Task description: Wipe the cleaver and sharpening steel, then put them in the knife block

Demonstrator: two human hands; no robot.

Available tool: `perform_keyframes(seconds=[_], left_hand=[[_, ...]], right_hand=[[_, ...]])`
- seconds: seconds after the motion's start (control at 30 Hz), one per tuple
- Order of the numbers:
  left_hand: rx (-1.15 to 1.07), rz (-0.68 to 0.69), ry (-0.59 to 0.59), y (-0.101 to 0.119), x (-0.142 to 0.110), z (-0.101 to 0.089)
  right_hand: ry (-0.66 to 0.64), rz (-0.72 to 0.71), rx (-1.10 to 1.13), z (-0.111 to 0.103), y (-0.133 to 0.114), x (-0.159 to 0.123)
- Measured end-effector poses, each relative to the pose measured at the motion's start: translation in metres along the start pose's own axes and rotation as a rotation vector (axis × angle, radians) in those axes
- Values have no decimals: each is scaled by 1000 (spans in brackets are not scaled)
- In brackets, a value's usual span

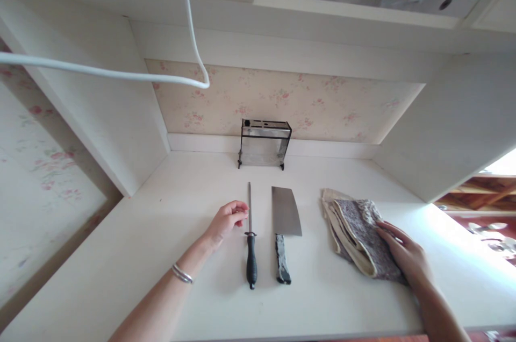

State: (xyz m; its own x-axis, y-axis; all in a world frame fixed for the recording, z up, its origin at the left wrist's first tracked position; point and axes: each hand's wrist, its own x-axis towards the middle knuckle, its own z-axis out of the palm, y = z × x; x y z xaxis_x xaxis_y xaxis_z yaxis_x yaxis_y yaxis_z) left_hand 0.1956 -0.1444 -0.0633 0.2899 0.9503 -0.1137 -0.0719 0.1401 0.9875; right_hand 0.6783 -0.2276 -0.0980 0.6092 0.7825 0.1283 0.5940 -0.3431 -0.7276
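Observation:
A sharpening steel point(251, 261) with a black ribbed handle lies lengthwise on the white counter. Just left of its metal rod is my left hand point(229, 218), fingers loosely bent and slightly apart, with nothing seen in them; whether the fingertips touch the rod I cannot tell. To the right of the steel lies a cleaver point(286, 212), blade pointing away, its handle wrapped in worn, dark material. Farther right, my right hand point(407, 253) rests with extended fingers on the edge of a folded grey-and-beige towel point(355, 229). The thumb of that hand is hidden.
A knife rack point(264, 143) with a slotted black-edged top stands against the back wall. A white cable point(121, 75) hangs across the upper left. Overhead, a cabinet shelf point(355, 11) holds several plastic bottles. Side panels point(435, 116) bound the counter.

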Motion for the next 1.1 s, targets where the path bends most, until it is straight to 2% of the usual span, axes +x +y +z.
perform_keyframes(seconds=[0.1, 0.17, 0.3, 0.33, 0.37, 0.4, 0.5, 0.57, 0.6, 0.67, 0.73, 0.9, 1.0, 1.1], left_hand=[[3, 2, 12, -1, 0, 0], [6, 0, 14, -2, 0, 0], [-6, 1, 13, -2, 1, 0], [-11, 5, 17, -2, 1, 0], [-14, 7, 22, -2, 2, 0], [-15, 10, 27, -2, 2, 0], [1, 19, 41, -4, 3, 0], [11, 22, 50, -4, 3, 0], [13, 20, 51, -4, 3, -1], [16, 16, 45, -3, 2, -1], [18, 17, 35, -2, 2, -1], [17, 36, 59, -1, 4, 1], [6, 23, 94, -1, 5, 1], [8, 21, 112, 0, 4, 1]], right_hand=[[-4, -11, -22, -4, -6, 0], [35, -45, -89, -12, -18, -2], [280, -210, -187, -26, -71, -20], [256, -243, -170, -27, -88, -29], [194, -286, -143, -25, -107, -38], [53, -372, -112, -22, -126, -48], [-473, -723, -207, -2, -178, -81], [-788, -897, -296, 15, -204, -100], [-917, -984, -342, 23, -214, -107], [-1063, -1131, -454, 39, -226, -116], [-1086, -1253, -583, 55, -231, -119], [-959, -1489, -744, 85, -228, -118], [-929, -1582, -747, 90, -229, -118], [-890, -1672, -796, 84, -236, -116]])
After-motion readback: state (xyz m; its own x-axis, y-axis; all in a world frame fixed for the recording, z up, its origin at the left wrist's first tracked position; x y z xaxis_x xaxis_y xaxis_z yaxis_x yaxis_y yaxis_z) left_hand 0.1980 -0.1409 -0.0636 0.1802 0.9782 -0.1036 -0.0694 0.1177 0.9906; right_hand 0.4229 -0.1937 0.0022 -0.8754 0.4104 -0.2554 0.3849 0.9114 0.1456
